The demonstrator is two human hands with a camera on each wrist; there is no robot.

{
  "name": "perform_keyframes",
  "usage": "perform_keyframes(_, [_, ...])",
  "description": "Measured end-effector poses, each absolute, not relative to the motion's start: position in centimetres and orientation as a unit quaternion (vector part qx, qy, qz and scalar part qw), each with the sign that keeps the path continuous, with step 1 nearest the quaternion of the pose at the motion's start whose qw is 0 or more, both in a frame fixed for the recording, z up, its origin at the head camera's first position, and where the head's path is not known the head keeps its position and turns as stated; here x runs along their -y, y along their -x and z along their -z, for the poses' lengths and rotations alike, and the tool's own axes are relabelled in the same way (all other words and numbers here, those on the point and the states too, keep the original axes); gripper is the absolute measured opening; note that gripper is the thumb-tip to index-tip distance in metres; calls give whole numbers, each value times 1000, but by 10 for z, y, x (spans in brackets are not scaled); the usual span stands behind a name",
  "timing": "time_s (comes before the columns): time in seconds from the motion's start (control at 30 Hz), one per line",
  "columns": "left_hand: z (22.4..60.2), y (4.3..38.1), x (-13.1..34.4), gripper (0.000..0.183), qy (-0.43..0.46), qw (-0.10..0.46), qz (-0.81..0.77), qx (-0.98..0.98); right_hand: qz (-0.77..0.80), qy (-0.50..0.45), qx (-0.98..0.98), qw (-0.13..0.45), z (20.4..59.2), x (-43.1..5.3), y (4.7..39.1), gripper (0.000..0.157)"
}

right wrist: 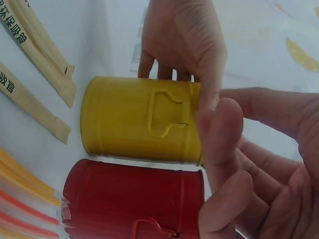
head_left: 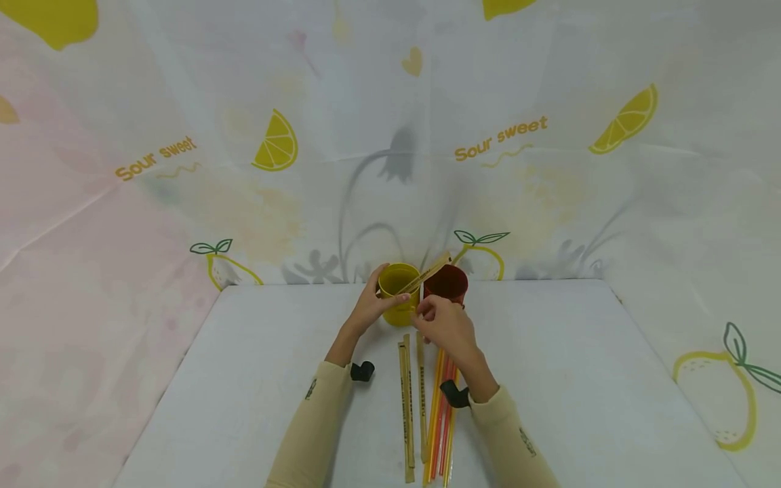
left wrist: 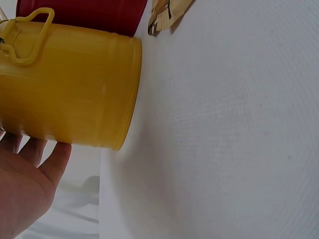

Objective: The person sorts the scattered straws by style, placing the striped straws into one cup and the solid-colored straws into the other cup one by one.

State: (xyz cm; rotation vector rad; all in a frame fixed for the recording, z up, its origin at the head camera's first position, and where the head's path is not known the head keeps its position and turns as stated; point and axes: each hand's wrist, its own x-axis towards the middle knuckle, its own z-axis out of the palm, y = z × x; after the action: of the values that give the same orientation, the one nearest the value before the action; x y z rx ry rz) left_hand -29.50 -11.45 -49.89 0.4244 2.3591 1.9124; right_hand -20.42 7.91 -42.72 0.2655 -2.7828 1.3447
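Observation:
My left hand (head_left: 369, 306) holds a small yellow metal pail (left wrist: 75, 89), thumb at the front of its rim and fingers on its far side. The pail stands upright on the table. Paper-wrapped straws (head_left: 432, 272) lean in its mouth, slanting up to the right over the red pail (head_left: 447, 283). My right hand (head_left: 448, 325) is in front of the two pails, its fingers loosely bent near the yellow pail's front. No object shows between the right fingertips (right wrist: 227, 124) in the right wrist view. The red pail stands close beside the yellow one.
Several paper-wrapped straws (head_left: 407, 407) lie lengthwise on the white table (head_left: 244, 407) between my forearms. Right of them are orange and red straws (head_left: 441, 420) in clear wrappers, partly under my right wrist. A lemon-printed cloth (head_left: 366, 135) hangs behind the table.

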Motion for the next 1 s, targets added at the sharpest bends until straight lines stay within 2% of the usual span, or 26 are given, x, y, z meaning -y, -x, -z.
perform_keyframes(0.27, [463,277,115,93,-141,70,-613,-774,-379,-94,919,-58,431,-81,200,22])
perform_keyframes(0.53, [463,276,115,94,-139,71,-611,-776,-364,-96,919,-120,443,-80,199,20])
perform_keyframes(0.73, [464,276,115,93,-140,68,-612,-775,-345,-101,924,-128,456,-79,199,20])
perform_keyframes(1.0, [464,277,115,92,-142,68,-610,-776,-336,-100,926,-138,475,-78,199,30])
